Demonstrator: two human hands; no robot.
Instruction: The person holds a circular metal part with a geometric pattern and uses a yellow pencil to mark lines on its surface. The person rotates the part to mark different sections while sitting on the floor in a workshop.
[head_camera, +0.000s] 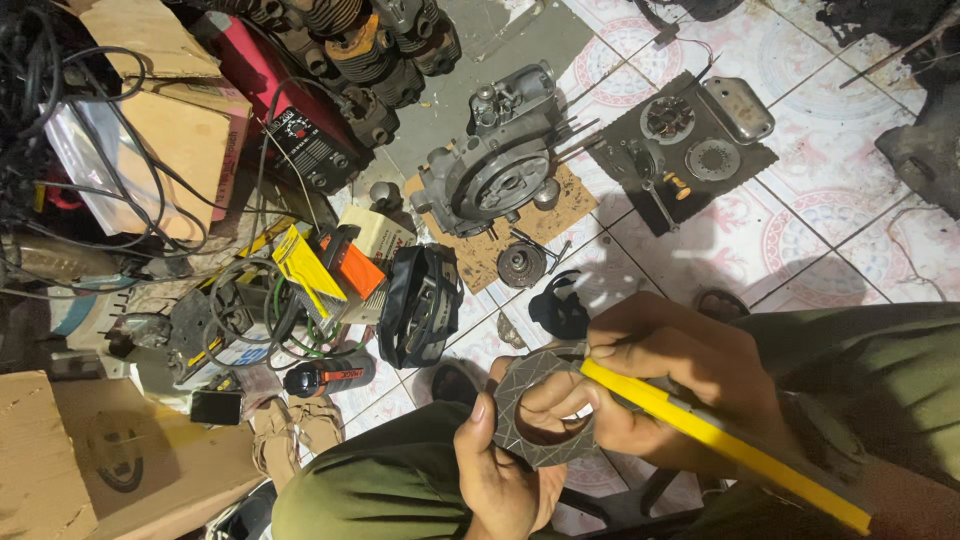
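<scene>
Grey friction ring (540, 410), flat, cross-hatched face, large centre hole; held low in the head view, above the lap and clear of the tiled floor (800, 215).

Left hand (500, 475): closed on the ring's lower-left edge, thumb up along the rim, fingers wrapped behind.

Right hand (655, 375): closed on a yellow tool (720, 440), a long flat handle running down to the right; its working tip is hidden by the fingers at the ring's upper edge. Some right fingers curl through the ring's centre hole.

Position: ring lies between both hands, touching each, tilted face-up toward the camera.

Surroundings: grey engine casing (495, 160) on a cardboard sheet (490, 245); dark mat (680, 150) with small metal parts; round black housing (420, 305) near the knees; cables, boxes and a red machine (290, 110) to the left.

Risk, as judged: grip on the ring is at its edge only, so pressure from the tool could twist it loose and drop it onto the tiles. The tool's tip could also slip off the rim toward the left thumb, since that thumb sits close along the same edge.
</scene>
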